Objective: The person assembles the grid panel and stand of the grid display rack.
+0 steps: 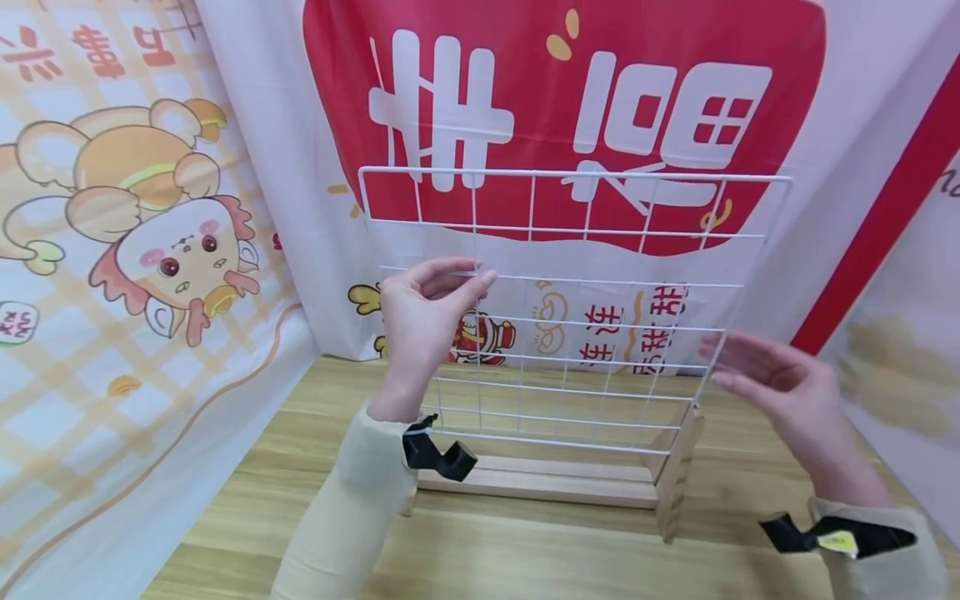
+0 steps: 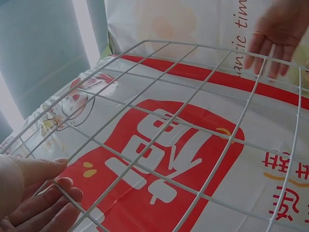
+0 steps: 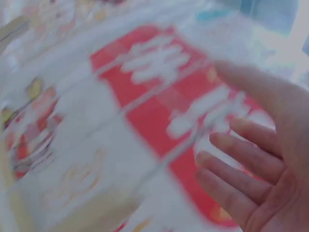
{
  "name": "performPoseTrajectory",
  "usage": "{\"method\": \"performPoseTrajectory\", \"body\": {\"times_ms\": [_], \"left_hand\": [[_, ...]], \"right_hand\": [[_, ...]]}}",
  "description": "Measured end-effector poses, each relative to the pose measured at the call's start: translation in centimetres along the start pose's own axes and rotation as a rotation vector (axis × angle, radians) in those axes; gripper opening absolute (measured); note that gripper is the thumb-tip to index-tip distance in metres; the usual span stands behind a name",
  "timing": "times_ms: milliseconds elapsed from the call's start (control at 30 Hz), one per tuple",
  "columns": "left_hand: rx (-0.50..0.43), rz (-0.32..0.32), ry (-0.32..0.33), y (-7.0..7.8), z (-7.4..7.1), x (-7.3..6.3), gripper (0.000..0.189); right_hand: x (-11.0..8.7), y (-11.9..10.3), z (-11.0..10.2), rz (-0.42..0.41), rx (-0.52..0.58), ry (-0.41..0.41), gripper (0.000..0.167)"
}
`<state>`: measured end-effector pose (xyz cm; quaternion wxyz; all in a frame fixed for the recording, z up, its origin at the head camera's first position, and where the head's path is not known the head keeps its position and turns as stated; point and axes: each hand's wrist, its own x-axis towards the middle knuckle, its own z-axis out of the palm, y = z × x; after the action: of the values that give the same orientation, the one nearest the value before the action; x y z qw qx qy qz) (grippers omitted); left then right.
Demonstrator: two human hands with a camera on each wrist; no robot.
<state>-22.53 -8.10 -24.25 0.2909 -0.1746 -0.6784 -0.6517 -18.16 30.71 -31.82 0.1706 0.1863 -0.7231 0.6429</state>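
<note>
A white wire grid panel (image 1: 577, 173) stands tilted upright in a wooden stand (image 1: 540, 493). My left hand (image 1: 423, 312) pinches a wire in the panel's left part between thumb and fingers. In the left wrist view, the thumb (image 2: 41, 169) lies on the near side of the wires, with fingertips behind them. My right hand (image 1: 787, 383) is beside the panel's right edge, fingers relaxed and spread. The right wrist view is blurred, but that palm (image 3: 280, 193) holds nothing there.
The stand rests on a wood-grain tabletop (image 1: 247, 508). Behind it hangs a white cloth with a large red printed patch (image 1: 540, 108). A cartoon-printed checked cloth (image 1: 67, 333) lines the left side, and a red band (image 1: 885, 200) runs along the right.
</note>
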Motion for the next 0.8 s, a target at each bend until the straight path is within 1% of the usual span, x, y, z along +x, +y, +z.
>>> {"method": "performPoseTrajectory", "body": {"times_ms": [33,133,233,300,433,633,700,800], "left_hand": [[0.002,0.0,-0.001,0.0,0.0,-0.1,0.036],[0.008,-0.002,-0.006,0.0,0.0,-0.1,0.035],[0.011,-0.006,-0.011,-0.1,-0.1,-0.1,0.033],[0.007,-0.01,-0.014,-0.1,-0.1,-0.1,0.031],[-0.006,-0.011,-0.026,-0.2,-0.1,-0.1,0.028],[-0.004,-0.01,-0.033,-0.4,-0.1,-0.2,0.029],[0.011,-0.006,-0.034,-0.5,-0.2,-0.3,0.029],[0.043,0.011,-0.049,-0.7,-0.7,-0.5,0.032]], "right_hand": [[0.5,-1.2,0.1,0.002,-0.014,0.025,0.047],[1.9,-4.0,0.4,0.011,-0.107,0.084,0.045],[3.1,-5.4,0.7,0.024,-0.136,0.113,0.042],[3.6,-5.7,0.7,0.041,-0.174,0.129,0.041],[4.0,-5.6,0.6,0.043,-0.185,0.152,0.038],[4.0,-5.3,0.3,0.003,-0.133,0.158,0.033],[4.1,-5.3,0.3,-0.012,-0.104,0.157,0.032],[4.1,-5.2,0.4,-0.031,-0.098,0.157,0.031]]}}
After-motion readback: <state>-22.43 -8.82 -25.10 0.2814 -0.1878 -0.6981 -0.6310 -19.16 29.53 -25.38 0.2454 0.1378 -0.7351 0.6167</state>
